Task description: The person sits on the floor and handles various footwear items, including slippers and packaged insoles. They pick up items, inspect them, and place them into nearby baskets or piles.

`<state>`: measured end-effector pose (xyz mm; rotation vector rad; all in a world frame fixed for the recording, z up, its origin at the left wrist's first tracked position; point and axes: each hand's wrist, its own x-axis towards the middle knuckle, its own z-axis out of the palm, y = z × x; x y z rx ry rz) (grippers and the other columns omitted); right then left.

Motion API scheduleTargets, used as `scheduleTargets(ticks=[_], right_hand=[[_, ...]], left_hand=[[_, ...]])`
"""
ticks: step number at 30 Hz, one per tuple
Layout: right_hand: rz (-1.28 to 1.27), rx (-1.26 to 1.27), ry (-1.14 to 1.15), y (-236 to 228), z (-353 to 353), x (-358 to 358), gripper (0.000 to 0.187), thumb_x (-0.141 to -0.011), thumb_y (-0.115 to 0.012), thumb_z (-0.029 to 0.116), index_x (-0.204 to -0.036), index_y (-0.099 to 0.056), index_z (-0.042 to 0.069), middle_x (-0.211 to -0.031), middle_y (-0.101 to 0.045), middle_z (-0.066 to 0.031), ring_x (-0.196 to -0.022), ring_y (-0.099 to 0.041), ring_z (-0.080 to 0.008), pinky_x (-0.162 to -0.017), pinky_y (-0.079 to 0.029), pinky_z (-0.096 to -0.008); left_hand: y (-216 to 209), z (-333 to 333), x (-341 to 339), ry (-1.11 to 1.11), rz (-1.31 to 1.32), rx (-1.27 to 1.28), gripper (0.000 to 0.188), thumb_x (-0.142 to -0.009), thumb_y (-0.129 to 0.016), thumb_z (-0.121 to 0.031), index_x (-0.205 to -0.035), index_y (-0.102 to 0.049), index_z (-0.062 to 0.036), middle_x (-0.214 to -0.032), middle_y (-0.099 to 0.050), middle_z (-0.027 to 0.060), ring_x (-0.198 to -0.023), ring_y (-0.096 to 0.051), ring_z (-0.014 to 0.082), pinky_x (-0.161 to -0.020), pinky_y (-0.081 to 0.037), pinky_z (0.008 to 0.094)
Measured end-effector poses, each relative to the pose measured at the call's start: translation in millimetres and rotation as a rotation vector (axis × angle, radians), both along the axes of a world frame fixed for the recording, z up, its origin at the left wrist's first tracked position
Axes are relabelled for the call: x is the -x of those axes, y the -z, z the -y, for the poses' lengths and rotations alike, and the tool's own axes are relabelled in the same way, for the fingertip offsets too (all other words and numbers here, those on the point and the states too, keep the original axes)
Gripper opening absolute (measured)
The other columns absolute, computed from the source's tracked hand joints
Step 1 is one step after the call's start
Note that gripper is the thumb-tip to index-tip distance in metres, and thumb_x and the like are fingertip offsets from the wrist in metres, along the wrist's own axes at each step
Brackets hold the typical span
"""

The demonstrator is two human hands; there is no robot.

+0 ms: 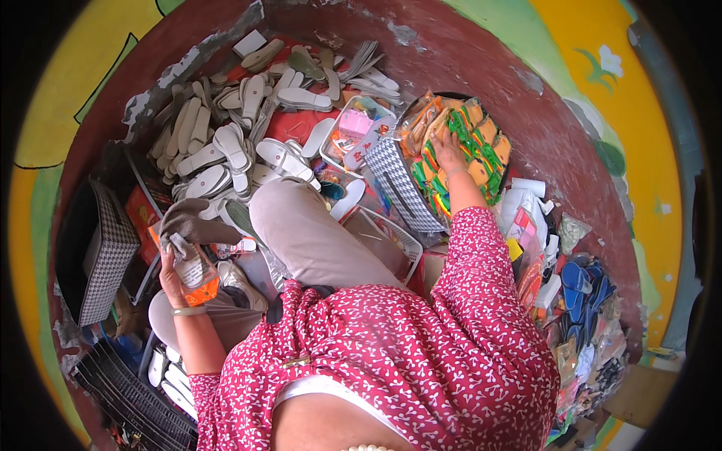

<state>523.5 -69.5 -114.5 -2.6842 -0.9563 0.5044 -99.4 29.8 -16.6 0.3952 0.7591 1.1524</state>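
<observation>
— Two hands: what do they hold?
— Left hand (pixel 174 279) grips a flat packet (pixel 197 272) (orange bottom). Right hand (pixel 448 152) lies open on shiny orange-green packets (pixel 481 146), too many to count, in one checked basket (pixel 400 183).

Pile of pale shoe insoles (pixel 226 143), checkered box (pixel 109 259), white plastic basket (pixel 395 240), blue soles (pixel 583 282), black crate (pixel 128 391)

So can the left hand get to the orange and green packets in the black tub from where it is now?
Probably not. The left hand is low on the person's left, full of a grey cloth and a packet. The raised knee and checked basket lie between. The right hand already rests on those packets.
</observation>
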Motion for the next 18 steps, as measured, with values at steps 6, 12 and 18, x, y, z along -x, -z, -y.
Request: scheduleTargets(ticks=[6, 12, 18], right_hand=[[0.055, 0.03, -0.005, 14.9, -3.2, -1.8, 0.076, -0.085, -0.03, 0.062, -0.143, -0.016, 0.015, -0.147, -0.015, -0.0168, -0.135, -0.019, -0.03, -0.107, -0.022, -0.0395], [0.201, -0.021, 0.006, -19.5, -2.1, 3.3, 0.068, -0.087, -0.033, 0.057, -0.14, -0.027, 0.014, -0.144, -0.024, -0.0157, -0.134, -0.021, -0.0304, -0.107, -0.02, -0.0415], [0.332, -0.05, -0.257, -44.5, -42.8, -2.5, 0.06, -0.089, -0.033, 0.049, -0.137, -0.033, 0.011, -0.143, -0.028, -0.0129, -0.134, -0.02, -0.0281, -0.108, -0.015, -0.0433]], left_hand=[[-3.4, 3.1, -15.2, -0.016, -0.008, -0.001, 0.031, -0.088, -0.052, -0.017, -0.118, -0.051, -0.0062, -0.109, -0.06, 0.0146, -0.099, -0.059, 0.0303, -0.085, -0.05, 0.0453], [-25.6, 5.6, -32.1, -0.001, -0.008, -0.056, 0.034, -0.087, -0.052, -0.013, -0.12, -0.049, -0.0071, -0.111, -0.059, 0.0139, -0.098, -0.059, 0.0281, -0.084, -0.05, 0.0437], [-8.1, 3.0, -14.1, -0.012, -0.042, -0.02, 0.044, -0.086, -0.05, -0.012, -0.128, -0.039, -0.0081, -0.116, -0.054, 0.0154, -0.101, -0.057, 0.0295, -0.085, -0.05, 0.0433]])
